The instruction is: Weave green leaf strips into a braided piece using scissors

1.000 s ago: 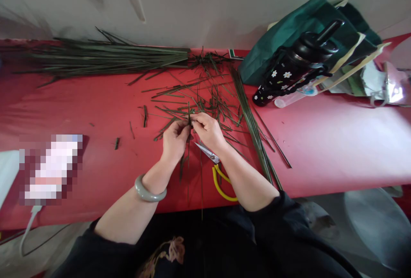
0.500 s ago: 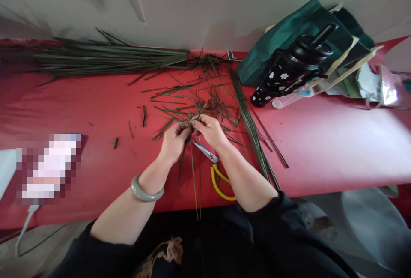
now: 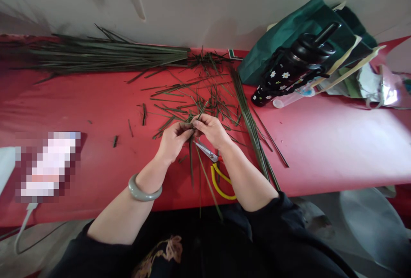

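My left hand [image 3: 171, 141] and my right hand [image 3: 210, 130] meet over the red table [image 3: 321, 141], both pinching a small cluster of thin green leaf strips [image 3: 192, 164] whose long ends hang toward me past the table edge. A grey bangle [image 3: 144, 190] sits on my left wrist. Scissors with yellow handles [image 3: 215, 171] lie on the table under my right forearm. Loose cut strips [image 3: 199, 98] are scattered just beyond my hands.
A long bundle of green leaves [image 3: 105, 55] lies along the back by the wall. A straight bunch of strips [image 3: 253, 130] runs diagonally to the right. A black flowered bottle [image 3: 289, 72] rests on green bags [image 3: 289, 34]. A blurred object [image 3: 48, 164] sits left.
The hanging strips between my hands have shifted and fanned out, one now slanting down to the right. My hands stay together at the same spot.
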`<state>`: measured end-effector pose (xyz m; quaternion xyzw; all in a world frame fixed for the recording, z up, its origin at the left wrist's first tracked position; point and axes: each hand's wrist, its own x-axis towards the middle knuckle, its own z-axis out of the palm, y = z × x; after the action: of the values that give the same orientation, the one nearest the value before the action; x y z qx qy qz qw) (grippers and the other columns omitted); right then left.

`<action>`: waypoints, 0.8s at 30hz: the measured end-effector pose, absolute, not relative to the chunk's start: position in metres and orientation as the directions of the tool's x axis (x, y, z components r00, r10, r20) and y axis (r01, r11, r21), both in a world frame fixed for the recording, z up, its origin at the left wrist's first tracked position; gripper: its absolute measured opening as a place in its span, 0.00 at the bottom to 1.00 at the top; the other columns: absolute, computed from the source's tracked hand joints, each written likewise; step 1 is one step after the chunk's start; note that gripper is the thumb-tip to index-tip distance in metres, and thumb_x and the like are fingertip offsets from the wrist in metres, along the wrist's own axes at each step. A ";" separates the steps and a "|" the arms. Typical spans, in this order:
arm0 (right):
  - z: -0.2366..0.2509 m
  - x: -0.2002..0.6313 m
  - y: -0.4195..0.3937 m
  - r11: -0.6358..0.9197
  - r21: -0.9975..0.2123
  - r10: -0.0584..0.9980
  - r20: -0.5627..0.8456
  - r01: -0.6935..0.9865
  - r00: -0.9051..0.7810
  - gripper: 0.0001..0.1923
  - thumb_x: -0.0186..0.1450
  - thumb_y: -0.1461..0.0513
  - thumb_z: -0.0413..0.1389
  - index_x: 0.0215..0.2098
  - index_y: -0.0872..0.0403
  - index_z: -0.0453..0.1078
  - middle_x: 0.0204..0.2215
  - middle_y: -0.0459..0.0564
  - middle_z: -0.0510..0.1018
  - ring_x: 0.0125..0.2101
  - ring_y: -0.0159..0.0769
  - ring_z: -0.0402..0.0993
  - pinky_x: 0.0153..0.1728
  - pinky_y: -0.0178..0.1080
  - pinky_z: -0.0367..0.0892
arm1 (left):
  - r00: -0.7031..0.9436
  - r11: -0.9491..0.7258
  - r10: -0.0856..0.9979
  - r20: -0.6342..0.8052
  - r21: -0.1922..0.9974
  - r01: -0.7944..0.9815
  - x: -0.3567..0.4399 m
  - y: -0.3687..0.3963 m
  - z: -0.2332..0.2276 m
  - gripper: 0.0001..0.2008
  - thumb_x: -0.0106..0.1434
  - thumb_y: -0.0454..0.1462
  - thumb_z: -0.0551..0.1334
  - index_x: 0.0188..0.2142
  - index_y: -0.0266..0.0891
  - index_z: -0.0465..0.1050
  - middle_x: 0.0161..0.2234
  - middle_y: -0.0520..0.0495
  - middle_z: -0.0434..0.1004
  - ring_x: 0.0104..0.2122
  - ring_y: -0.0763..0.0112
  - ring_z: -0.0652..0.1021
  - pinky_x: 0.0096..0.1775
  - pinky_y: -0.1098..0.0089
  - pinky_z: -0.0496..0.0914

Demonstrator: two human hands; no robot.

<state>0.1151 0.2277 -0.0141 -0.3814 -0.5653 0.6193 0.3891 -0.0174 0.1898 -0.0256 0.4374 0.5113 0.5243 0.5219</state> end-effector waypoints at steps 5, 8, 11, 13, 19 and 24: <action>-0.012 0.114 0.226 -0.045 -0.999 0.899 -0.033 -0.016 -0.436 0.11 0.56 0.55 0.54 0.29 0.56 0.65 0.16 0.39 0.66 0.18 0.23 0.64 0.24 0.30 0.64 | -0.084 0.058 0.994 -0.071 0.987 -0.149 -0.017 0.189 -0.027 0.06 0.47 0.33 0.63 0.28 0.35 0.69 0.23 0.51 0.72 0.25 0.76 0.72 0.29 0.74 0.66; -0.011 0.114 0.225 -0.041 -0.999 0.883 -0.020 -0.036 -0.468 0.11 0.56 0.56 0.54 0.29 0.56 0.65 0.16 0.39 0.66 0.17 0.23 0.65 0.24 0.30 0.65 | -0.101 0.082 0.989 -0.103 0.977 -0.199 -0.017 0.188 -0.027 0.06 0.48 0.34 0.62 0.27 0.35 0.68 0.21 0.53 0.70 0.22 0.77 0.71 0.27 0.74 0.66; -0.011 0.116 0.226 -0.047 -0.999 0.859 -0.029 -0.023 -0.511 0.10 0.56 0.57 0.54 0.29 0.56 0.65 0.17 0.40 0.69 0.19 0.25 0.67 0.25 0.31 0.66 | -0.130 0.091 0.985 -0.115 0.980 -0.180 -0.017 0.186 -0.026 0.05 0.47 0.33 0.62 0.26 0.35 0.68 0.21 0.53 0.69 0.21 0.78 0.69 0.25 0.75 0.65; -0.011 0.118 0.226 -0.049 -0.999 0.846 -0.043 0.004 -0.531 0.08 0.56 0.59 0.55 0.30 0.56 0.65 0.18 0.41 0.70 0.21 0.26 0.69 0.27 0.32 0.67 | -0.151 0.101 0.980 -0.126 0.981 -0.164 -0.017 0.186 -0.025 0.05 0.46 0.32 0.62 0.25 0.35 0.69 0.20 0.54 0.69 0.20 0.79 0.69 0.24 0.76 0.63; -0.007 0.121 0.227 0.098 -0.986 0.861 0.018 0.131 -0.508 0.03 0.54 0.64 0.53 0.28 0.56 0.67 0.21 0.42 0.72 0.24 0.27 0.69 0.30 0.33 0.66 | -0.126 0.105 0.984 -0.127 0.980 -0.168 -0.019 0.188 -0.026 0.06 0.44 0.31 0.62 0.25 0.35 0.69 0.20 0.53 0.70 0.20 0.78 0.69 0.25 0.75 0.64; -0.008 0.120 0.227 0.112 -0.988 0.883 0.051 0.105 -0.466 0.04 0.51 0.67 0.52 0.26 0.56 0.67 0.23 0.42 0.71 0.25 0.26 0.68 0.30 0.32 0.65 | -0.101 0.075 0.991 -0.087 0.990 -0.117 -0.023 0.188 -0.029 0.06 0.46 0.34 0.63 0.27 0.35 0.70 0.22 0.51 0.71 0.22 0.76 0.72 0.27 0.74 0.66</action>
<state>0.1202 0.2274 -0.0080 -0.3763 -0.6563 0.5499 0.3540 -0.0234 0.1884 -0.0290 0.4229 0.5165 0.5325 0.5204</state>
